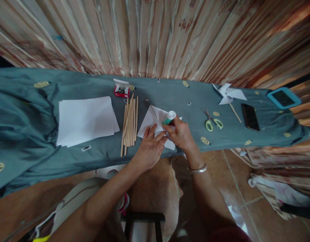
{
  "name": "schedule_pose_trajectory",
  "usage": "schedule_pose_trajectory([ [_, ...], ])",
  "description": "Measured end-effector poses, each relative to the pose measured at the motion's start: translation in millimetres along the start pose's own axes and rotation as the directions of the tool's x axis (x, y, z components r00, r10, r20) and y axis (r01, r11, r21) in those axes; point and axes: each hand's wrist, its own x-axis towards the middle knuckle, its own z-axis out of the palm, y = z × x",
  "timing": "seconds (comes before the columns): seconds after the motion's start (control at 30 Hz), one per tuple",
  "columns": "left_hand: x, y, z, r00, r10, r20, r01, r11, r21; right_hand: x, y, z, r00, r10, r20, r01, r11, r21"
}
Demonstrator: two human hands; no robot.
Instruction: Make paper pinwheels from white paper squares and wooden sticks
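A cut square of white paper lies on the cloth-covered table at the middle, with slits running in from its corners. My left hand rests on the paper's near part, fingers stretched out and spread a little. In my right hand is a glue stick, white and green, held tilted with its lower end at the middle of the paper. The fingers hide where the glue stick meets the sheet. Just left of the paper lies a bundle of wooden sticks.
A stack of white paper lies left, below a small red open box of metal pins or clips. To the right are green-handled scissors, a paper pinwheel on a stick, a phone and a blue-framed device. A curtain hangs behind.
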Motion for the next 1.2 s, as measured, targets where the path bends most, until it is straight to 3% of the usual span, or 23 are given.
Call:
schedule_pose_trajectory([
  [0.1, 0, 0, -1.3, 1.000, 0.003, -0.006, -0.003, 1.000, -0.007, 2, 8, -1, 0.992, 0.102, -0.068, -0.075, 0.944, 0.321],
  [0.2, 0, 0, -1.6, 1.000, 0.004, -0.013, -0.004, 1.000, -0.019, 6, 16, -7, 0.967, 0.206, -0.148, -0.062, 0.758, 0.650],
  [0.33, -2, 1, -3.4, 0.998, 0.009, -0.058, -0.013, 0.997, -0.071, 5, 22, -19, 0.930, 0.335, -0.152, -0.078, 0.584, 0.808],
  [0.43, -2, -2, -8.6, 0.982, -0.024, -0.187, -0.024, 0.969, -0.248, 2, 21, -23, 0.918, 0.386, -0.088, -0.130, 0.503, 0.854],
  [0.5, -1, -5, -12.8, 0.955, -0.176, -0.239, 0.042, 0.877, -0.478, 0, 20, -23, 0.923, 0.381, -0.050, -0.145, 0.466, 0.873],
  [0.6, 3, -12, -17.8, 0.856, -0.503, -0.121, 0.206, 0.547, -0.812, -1, 16, -21, 0.921, 0.389, -0.031, -0.149, 0.424, 0.893],
  [0.67, 6, -15, -19.4, 0.799, -0.601, -0.022, 0.236, 0.346, -0.908, -2, 14, -17, 0.917, 0.398, -0.036, -0.151, 0.429, 0.891],
  [0.73, 6, -16, -19.7, 0.789, -0.614, 0.006, 0.233, 0.291, -0.928, -3, 13, -11, 0.928, 0.369, -0.052, -0.145, 0.486, 0.862],
  [0.8, 5, -17, -18.9, 0.803, -0.595, -0.022, 0.248, 0.368, -0.896, -3, 13, -3, 0.950, 0.307, -0.057, -0.140, 0.582, 0.801],
  [0.87, 3, -17, -17.4, 0.841, -0.534, -0.090, 0.256, 0.539, -0.802, -5, 14, 4, 0.967, 0.251, -0.042, -0.145, 0.681, 0.718],
  [0.93, 0, -17, -15.6, 0.894, -0.417, -0.163, 0.212, 0.715, -0.666, -6, 14, 9, 0.974, 0.224, -0.026, -0.159, 0.760, 0.630],
  [1.0, -3, -17, -13.6, 0.938, -0.281, -0.201, 0.135, 0.834, -0.535, -6, 14, 11, 0.975, 0.219, -0.030, -0.164, 0.811, 0.562],
  [1.2, -4, -10, -6.0, 0.990, -0.003, -0.142, -0.029, 0.975, -0.220, -7, 13, 8, 0.981, 0.185, -0.065, -0.143, 0.903, 0.404],
])
